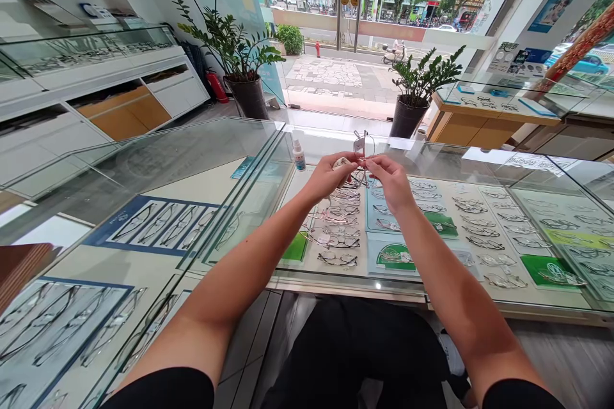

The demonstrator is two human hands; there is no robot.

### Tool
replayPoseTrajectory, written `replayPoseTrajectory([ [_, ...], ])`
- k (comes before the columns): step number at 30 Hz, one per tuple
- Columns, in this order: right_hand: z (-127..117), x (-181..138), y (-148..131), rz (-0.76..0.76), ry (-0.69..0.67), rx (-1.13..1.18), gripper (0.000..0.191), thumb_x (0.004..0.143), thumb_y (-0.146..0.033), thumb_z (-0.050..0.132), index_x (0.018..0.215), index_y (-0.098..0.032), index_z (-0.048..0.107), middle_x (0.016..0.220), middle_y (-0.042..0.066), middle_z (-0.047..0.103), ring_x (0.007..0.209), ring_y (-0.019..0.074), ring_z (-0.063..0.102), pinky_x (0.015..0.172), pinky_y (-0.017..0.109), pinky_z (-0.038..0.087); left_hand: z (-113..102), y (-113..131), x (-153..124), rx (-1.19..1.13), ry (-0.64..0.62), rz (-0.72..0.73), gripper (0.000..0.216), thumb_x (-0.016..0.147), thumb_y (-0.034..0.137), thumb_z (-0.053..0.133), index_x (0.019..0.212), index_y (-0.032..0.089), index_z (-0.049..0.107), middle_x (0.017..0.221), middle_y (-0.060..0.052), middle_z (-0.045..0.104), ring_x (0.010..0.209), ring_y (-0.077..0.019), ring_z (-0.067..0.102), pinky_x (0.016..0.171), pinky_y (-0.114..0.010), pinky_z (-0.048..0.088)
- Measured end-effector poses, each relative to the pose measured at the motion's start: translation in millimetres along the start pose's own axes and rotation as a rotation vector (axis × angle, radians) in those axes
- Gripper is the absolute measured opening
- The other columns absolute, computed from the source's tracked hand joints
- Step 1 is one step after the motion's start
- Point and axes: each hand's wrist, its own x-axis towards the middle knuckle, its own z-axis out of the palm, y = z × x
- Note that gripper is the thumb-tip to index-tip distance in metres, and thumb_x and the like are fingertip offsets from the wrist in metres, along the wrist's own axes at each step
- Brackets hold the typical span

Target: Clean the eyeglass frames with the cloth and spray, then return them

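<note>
Above the glass counter (307, 273), my two hands meet around a pair of thin-rimmed eyeglasses (369, 140). The glasses are tilted on end, with one lens rim pointing up. My left hand (333, 174) is closed on the frame and also has a crumpled pale cloth (341, 163) against its fingers. The fingers of my right hand (387, 179) pinch the glasses from the other side. Where exactly the fingertips grip is too small to make out. A small white spray bottle (299, 156) with a blue label stands left of my left hand.
Under the glass lie rows of eyeglasses (338, 259) and green display cards (398, 257). A second glass case (158, 195) adjoins on the left. Beyond the counter stand two potted plants (247, 92) (412, 108), a red fire extinguisher (217, 86) and glass doors (348, 13).
</note>
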Motion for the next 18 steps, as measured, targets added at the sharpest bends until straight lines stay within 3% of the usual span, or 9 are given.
replayPoseTrajectory([
  [5,3,-1,-2,-0.010,-0.073,-0.027,0.033,0.083,-0.060,0.088,0.088,-0.028,0.082,0.101,0.004,0.080,0.105,0.0249,0.072,0.104,0.046,0.058,-1,-1,1,0.005,-0.022,0.019,0.031,0.093,0.046,0.076,0.113,0.023,0.084,0.057,0.004,0.050,0.055,-0.0124,0.043,0.054,-0.029,0.035],
  [9,2,-1,2,-0.021,-0.064,-0.043,0.038,0.083,-0.063,0.088,0.093,-0.027,0.082,0.100,0.005,0.082,0.104,0.0254,0.074,0.106,0.048,0.059,-1,-3,1,0.052,0.008,0.029,0.033,0.094,0.049,0.073,0.114,0.024,0.081,0.056,0.005,0.045,0.052,-0.0130,0.041,0.053,-0.030,0.033],
  [11,1,0,3,-0.022,-0.040,-0.043,0.040,0.083,-0.064,0.088,0.094,-0.026,0.082,0.103,0.006,0.083,0.105,0.0253,0.075,0.107,0.049,0.059,-3,-2,1,0.172,0.074,0.085,0.031,0.095,0.050,0.070,0.109,0.024,0.080,0.064,0.002,0.056,0.059,-0.0150,0.050,0.058,-0.030,0.040],
  [14,-1,1,4,-0.016,-0.001,-0.062,0.041,0.084,-0.065,0.088,0.096,-0.026,0.082,0.110,0.007,0.084,0.104,0.0250,0.075,0.106,0.049,0.059,-6,1,-1,0.394,0.204,0.184,0.025,0.097,0.047,0.068,0.097,0.023,0.076,0.087,-0.003,0.073,0.084,-0.0199,0.065,0.074,-0.033,0.050],
  [18,-2,1,3,-0.011,0.065,-0.064,0.039,0.085,-0.063,0.086,0.096,-0.026,0.082,0.113,0.008,0.084,0.099,0.0234,0.074,0.102,0.047,0.059,-13,5,-2,0.458,0.472,0.255,0.029,0.101,0.046,0.064,0.082,0.023,0.063,0.073,0.001,0.061,0.074,-0.0177,0.056,0.069,-0.033,0.042],
])
